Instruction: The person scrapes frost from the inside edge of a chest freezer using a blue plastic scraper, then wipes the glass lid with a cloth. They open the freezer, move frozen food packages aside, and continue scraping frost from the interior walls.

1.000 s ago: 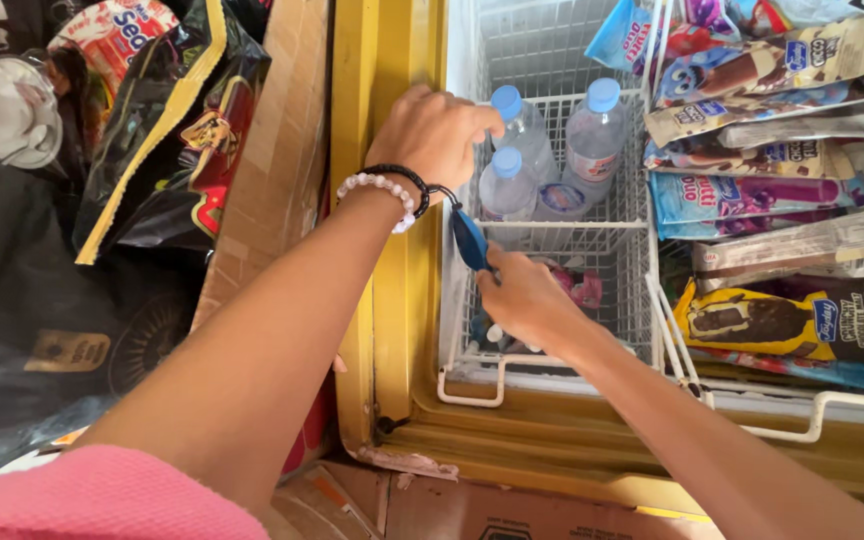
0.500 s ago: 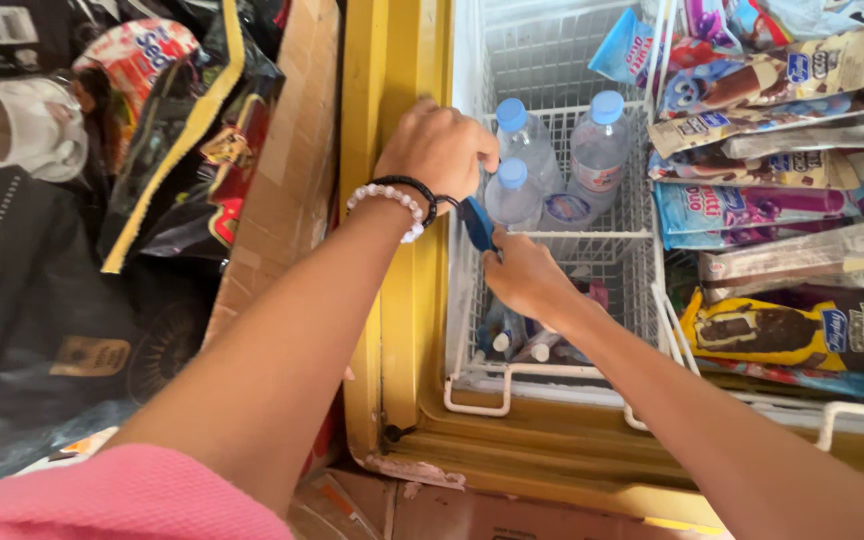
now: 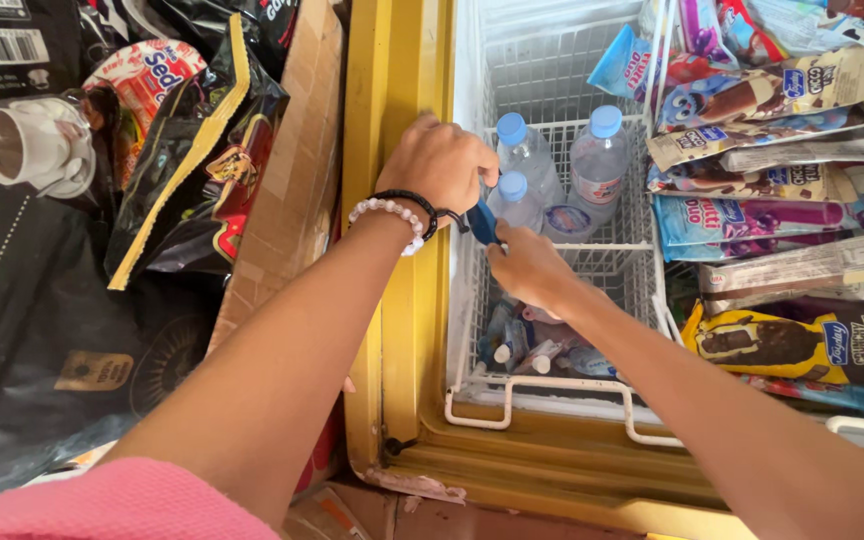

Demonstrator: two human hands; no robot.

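Pinching a blue tool [image 3: 482, 222] between your left hand [image 3: 439, 165] and right hand [image 3: 530, 265], you work beside the water bottles [image 3: 527, 165]; both hands sit higher than before.

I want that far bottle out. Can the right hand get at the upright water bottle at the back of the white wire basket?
Probably yes. The right hand is already inside the wire basket, the water bottle stands just beyond it, and nothing covers its blue cap.
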